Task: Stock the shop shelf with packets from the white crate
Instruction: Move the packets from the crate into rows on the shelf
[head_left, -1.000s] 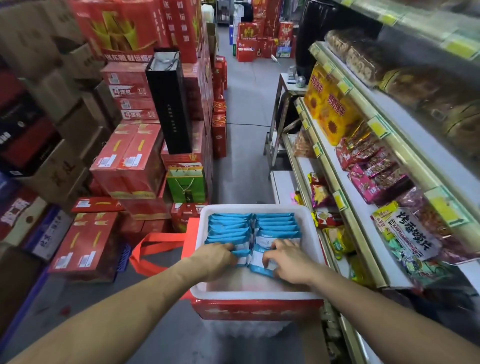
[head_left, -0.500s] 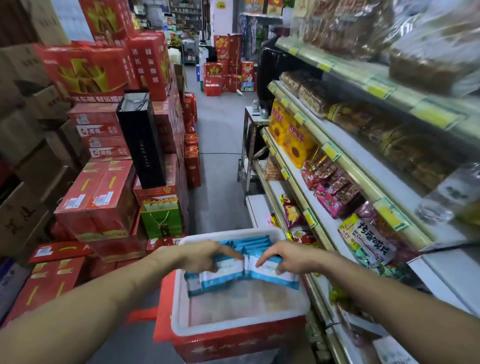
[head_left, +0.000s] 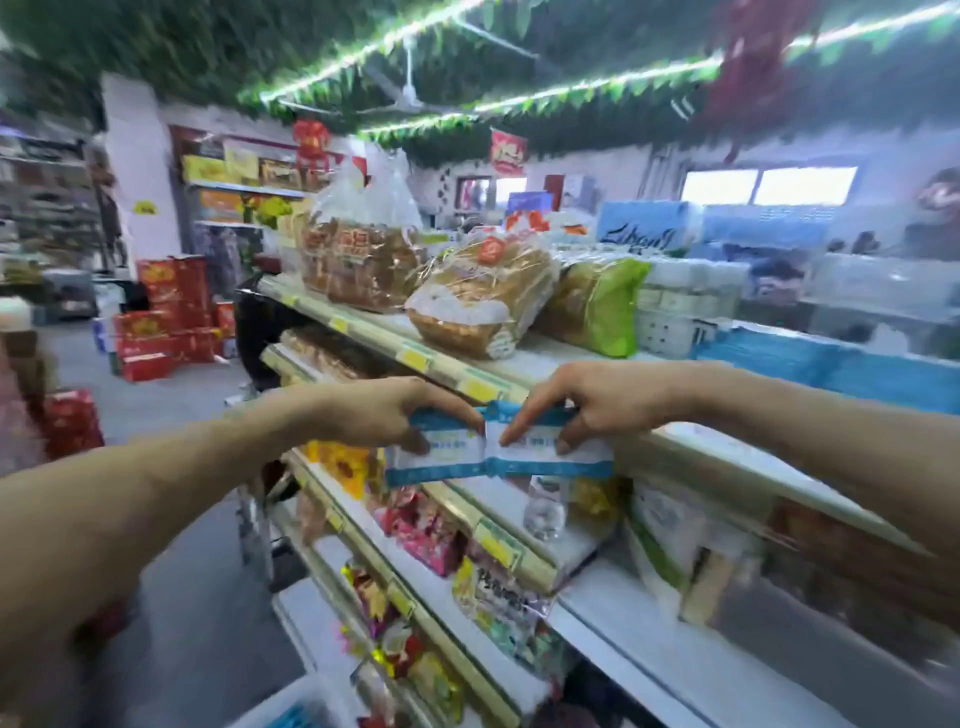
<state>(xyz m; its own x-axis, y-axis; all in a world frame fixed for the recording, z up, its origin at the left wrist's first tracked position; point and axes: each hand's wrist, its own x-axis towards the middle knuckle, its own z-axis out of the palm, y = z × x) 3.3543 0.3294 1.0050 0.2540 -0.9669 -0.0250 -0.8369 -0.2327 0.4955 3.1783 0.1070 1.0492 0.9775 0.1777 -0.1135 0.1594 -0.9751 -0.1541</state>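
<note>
Up at the level of the top rail, both hands are clamped on a double row of flat packets (head_left: 493, 460). These are thin, soft-sided pouches, white on the face with a blue band along top and bottom, pressed edge to edge into two blocks side by side. The left hand (head_left: 382, 415) grips the left block, fingers curled over its upper edge and thumb against the printed face. The right hand (head_left: 589, 402) grips the right block the same way. The two forefingers slant towards each other and almost meet over the seam between the blocks. The packets hang in the air just in front of the shelf (head_left: 470, 382), whose cream front rail carries small yellow price tags (head_left: 414, 358); whether they touch the rail cannot be told.

On the top board sit loaves of sliced bread (head_left: 480, 306) in crinkled clear film, with a glossy green bag (head_left: 605, 309) beside them and white rolls (head_left: 685, 301) in wrapped packs further right. Below the packets, on the next board down, a clear plastic bottle (head_left: 544, 512) stands upright, with shiny pink foil sachets (head_left: 426, 538) to its left. Low at the bottom edge the rim of the white crate (head_left: 270, 709) shows, blurred, with something blue inside. Across the grey floor, red cardboard boxes (head_left: 169, 306) are stacked.
</note>
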